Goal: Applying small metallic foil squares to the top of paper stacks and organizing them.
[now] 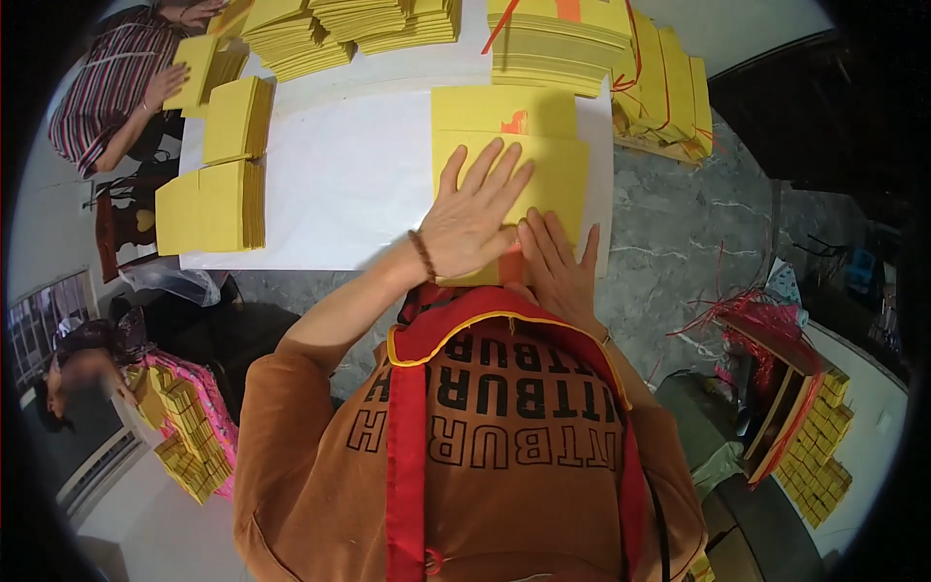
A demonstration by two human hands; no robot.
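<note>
Yellow paper sheets [555, 173] with an orange-red printed mark lie in front of me at the table's near edge. The upper sheet is set lower than the one beneath, whose far strip shows. My left hand [477, 206], with a brown beaded bracelet on its wrist, lies flat on the yellow paper, fingers spread. Beside it, my right hand [559, 270] rests on the paper's near right part, its fingers stretched out and its thumb side close to my left thumb. Neither hand grips anything that I can see.
The white table [339, 184] holds yellow paper stacks [208, 204] at left and a tall pile [558, 63] at the far right. Red-tied yellow bundles [669, 87] stand beyond its right edge. A co-worker's hand [167, 85] touches yellow paper at far left. Another person [87, 373] is lower left.
</note>
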